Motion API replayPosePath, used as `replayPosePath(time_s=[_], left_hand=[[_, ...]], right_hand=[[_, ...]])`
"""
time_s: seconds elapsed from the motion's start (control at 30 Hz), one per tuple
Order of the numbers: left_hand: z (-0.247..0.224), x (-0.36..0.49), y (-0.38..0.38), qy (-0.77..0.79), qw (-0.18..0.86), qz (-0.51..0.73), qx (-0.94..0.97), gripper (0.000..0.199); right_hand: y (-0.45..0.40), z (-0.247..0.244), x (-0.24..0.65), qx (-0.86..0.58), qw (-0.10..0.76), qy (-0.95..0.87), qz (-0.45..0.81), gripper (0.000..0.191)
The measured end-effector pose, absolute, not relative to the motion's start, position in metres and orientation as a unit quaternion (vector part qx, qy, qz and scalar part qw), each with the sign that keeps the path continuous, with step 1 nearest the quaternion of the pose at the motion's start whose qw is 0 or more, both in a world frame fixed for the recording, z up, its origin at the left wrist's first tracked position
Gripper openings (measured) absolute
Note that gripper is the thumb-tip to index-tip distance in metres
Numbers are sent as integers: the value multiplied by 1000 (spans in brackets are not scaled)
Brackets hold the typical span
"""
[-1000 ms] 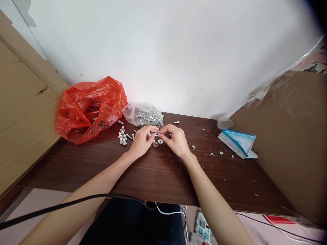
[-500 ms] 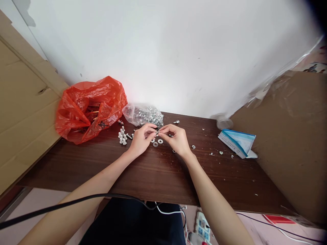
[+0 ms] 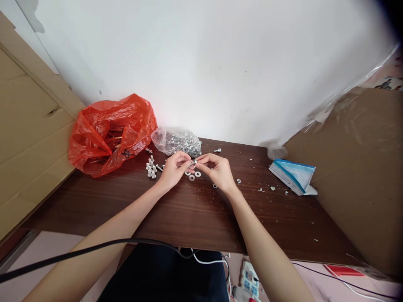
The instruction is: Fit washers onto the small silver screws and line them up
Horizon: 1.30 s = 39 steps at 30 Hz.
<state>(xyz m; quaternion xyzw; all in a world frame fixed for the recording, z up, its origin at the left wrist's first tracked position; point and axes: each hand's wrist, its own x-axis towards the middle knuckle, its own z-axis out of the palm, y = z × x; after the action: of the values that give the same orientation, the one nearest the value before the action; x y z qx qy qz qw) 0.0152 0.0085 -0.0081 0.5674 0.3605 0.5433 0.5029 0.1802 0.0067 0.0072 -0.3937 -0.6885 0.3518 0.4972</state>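
Both hands meet over the middle of the brown table, fingertips nearly touching. My left hand (image 3: 174,171) pinches a small metal piece that looks like a bolt (image 3: 192,164). At its right end, my right hand (image 3: 218,168) has thumb and forefinger closed on a small shiny piece (image 3: 195,162), perhaps a nut. Flat washers (image 3: 192,178) lie just below the fingers. Several bolts (image 3: 151,168) stand upright in a group left of my left hand. A clear bag of metal hardware (image 3: 181,142) rests behind the hands.
A red plastic bag (image 3: 132,138) sits at the back left by a cardboard panel (image 3: 28,126). One bolt (image 3: 217,150) lies behind my right hand, and a nut (image 3: 238,181) to its right. A blue-and-white packet (image 3: 292,175) is at the right. A black cable (image 3: 103,244) crosses in front.
My left fingers have closed in around the small metal piece, with thumb and forefinger now nearer together. My right hand has barely moved.
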Motion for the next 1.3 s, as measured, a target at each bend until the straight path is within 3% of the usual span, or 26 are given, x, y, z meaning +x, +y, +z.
replayPosePath(time_s=[0.4, 0.93, 1.3], left_hand=[[-5, 14, 1, 404, 377, 518, 653, 14], [-11, 12, 3, 400, 357, 507, 675, 18], [-17, 10, 6, 384, 316, 510, 702, 17]], right_hand=[[8, 3, 182, -403, 470, -722, 308, 11], [9, 1, 179, -406, 464, -711, 337, 17], [8, 3, 179, -422, 426, -754, 270, 16]])
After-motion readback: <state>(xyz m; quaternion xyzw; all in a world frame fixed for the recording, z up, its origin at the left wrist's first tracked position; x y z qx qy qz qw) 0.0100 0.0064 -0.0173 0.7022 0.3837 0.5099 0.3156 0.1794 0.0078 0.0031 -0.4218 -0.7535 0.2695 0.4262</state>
